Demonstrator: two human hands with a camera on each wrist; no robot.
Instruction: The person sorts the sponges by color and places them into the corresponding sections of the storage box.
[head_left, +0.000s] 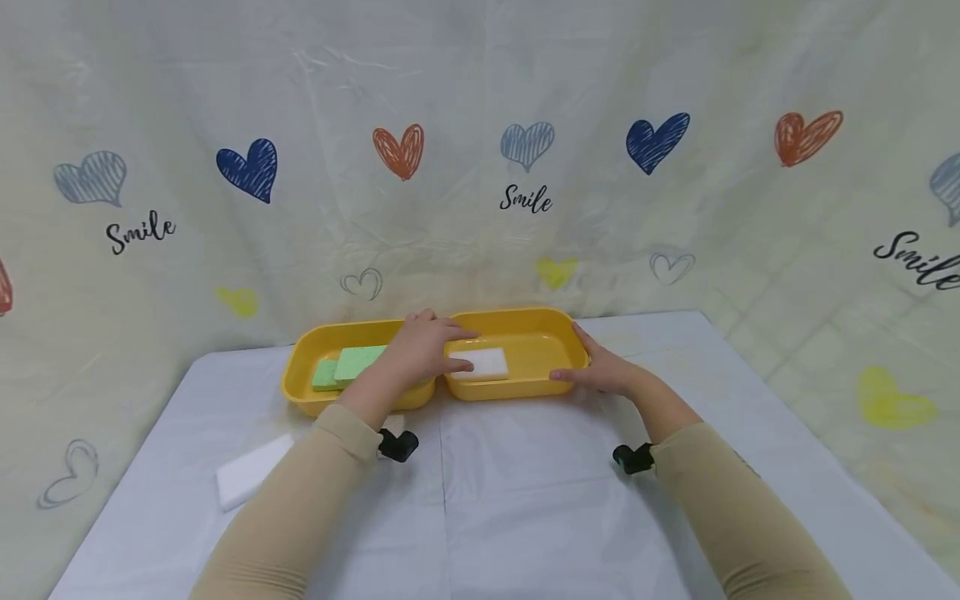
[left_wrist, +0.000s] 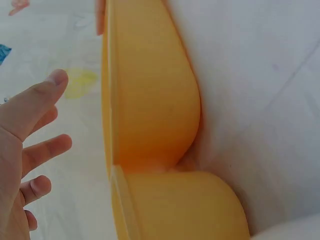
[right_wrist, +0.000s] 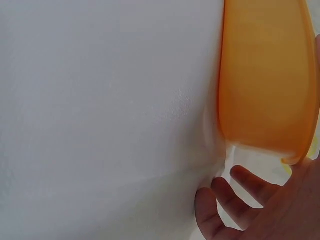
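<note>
Two yellow plastic containers stand side by side at the back of the table. My left hand (head_left: 422, 346) hovers over where they meet, fingers spread and partly bent, clear of the rims in the left wrist view. Its thumb overlaps a white block (head_left: 482, 364) lying inside the right container (head_left: 536, 389). My right hand (head_left: 603, 367) holds that container's right end, thumb at the front rim and index finger along the far side; the other fingers (right_wrist: 245, 185) hang loosely below the corner. Green blocks (head_left: 360, 362) lie in the left container (head_left: 300, 400), partly behind my left hand.
Another white block (head_left: 253, 472) lies on the white-covered table (head_left: 525, 500), left of my left forearm. Behind the table hangs a pale sheet (head_left: 450, 75) printed with hearts. Each wrist carries a small black camera mount (head_left: 398, 446).
</note>
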